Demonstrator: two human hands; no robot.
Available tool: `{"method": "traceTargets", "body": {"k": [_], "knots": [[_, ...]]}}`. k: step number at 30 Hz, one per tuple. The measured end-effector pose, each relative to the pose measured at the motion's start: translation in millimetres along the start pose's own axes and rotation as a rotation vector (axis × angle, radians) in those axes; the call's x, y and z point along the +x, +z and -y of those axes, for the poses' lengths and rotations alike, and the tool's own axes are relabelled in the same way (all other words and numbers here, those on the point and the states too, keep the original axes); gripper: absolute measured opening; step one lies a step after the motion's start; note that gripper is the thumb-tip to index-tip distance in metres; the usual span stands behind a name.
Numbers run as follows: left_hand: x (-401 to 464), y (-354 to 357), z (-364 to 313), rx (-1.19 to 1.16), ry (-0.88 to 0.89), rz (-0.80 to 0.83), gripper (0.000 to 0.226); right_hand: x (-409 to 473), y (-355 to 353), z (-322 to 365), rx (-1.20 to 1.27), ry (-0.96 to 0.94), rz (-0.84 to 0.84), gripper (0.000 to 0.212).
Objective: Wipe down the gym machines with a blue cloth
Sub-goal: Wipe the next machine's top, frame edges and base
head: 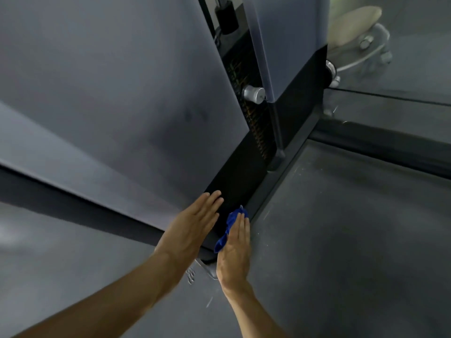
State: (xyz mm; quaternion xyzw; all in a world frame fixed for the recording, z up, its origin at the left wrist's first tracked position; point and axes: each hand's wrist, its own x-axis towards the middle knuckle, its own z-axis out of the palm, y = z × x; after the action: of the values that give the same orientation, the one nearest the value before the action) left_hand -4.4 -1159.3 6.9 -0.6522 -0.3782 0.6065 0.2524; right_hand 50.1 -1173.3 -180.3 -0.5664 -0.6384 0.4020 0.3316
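A tall grey gym machine [117, 89] with a black lower band [238, 176] rises in front of me, its weight stack [253, 123] showing in a narrow slot. My left hand [192, 228] lies flat with straight fingers against the machine's lower corner. Just right of it, my right hand [235, 247] presses a crumpled blue cloth [231, 225] against the black band near the floor, fingers straight. Part of the cloth is hidden under the palm.
A silver selector pin knob [253, 93] sticks out of the weight stack. Dark rubber floor [341, 240] spreads to the right, crossed by a black floor rail [390, 147]. A beige padded seat [353, 23] of another machine stands at the top right.
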Motion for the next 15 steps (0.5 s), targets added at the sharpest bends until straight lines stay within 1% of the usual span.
{"method": "traceTargets", "body": {"k": [5, 9, 15], "knots": [[30.6, 5.2, -7.4, -0.034, 0.018, 0.062, 0.09, 21.4, -3.1, -9.2, -0.101, -0.004, 0.018, 0.102], [40.5, 5.7, -2.7, -0.052, 0.053, 0.076, 0.094, 39.7, -10.1, -11.1, -0.165, 0.02, 0.048, 0.107], [38.0, -8.6, 9.1, -0.055, 0.099, 0.11, 0.083, 41.4, -15.4, -20.5, -0.202, -0.027, 0.077, 0.109]]}}
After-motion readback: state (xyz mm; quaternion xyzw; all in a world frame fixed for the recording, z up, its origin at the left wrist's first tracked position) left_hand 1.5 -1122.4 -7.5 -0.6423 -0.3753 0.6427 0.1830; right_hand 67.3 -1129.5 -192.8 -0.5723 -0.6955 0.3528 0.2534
